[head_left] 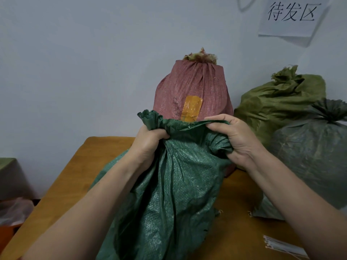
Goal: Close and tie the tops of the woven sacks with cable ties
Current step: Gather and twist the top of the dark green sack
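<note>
wall [75, 53]: plain and pale, right behind the desk
desk [71, 177]: mustard-yellow top, sacks sitting on it
left hand [148, 141]: fist clamped on the green sack's bunched mouth
green sack [169, 194]: front and centre, top not tied yet
red sack [193, 87]: just behind, neck cinched
right hand [238, 139]: fingers curled, gripping the mouth's other side
olive sack [277, 102]: far right, by the wall
cable ties [281, 248]: white bundle, desk's bottom right
paper sign [293, 15]: on the wall, top right
</note>
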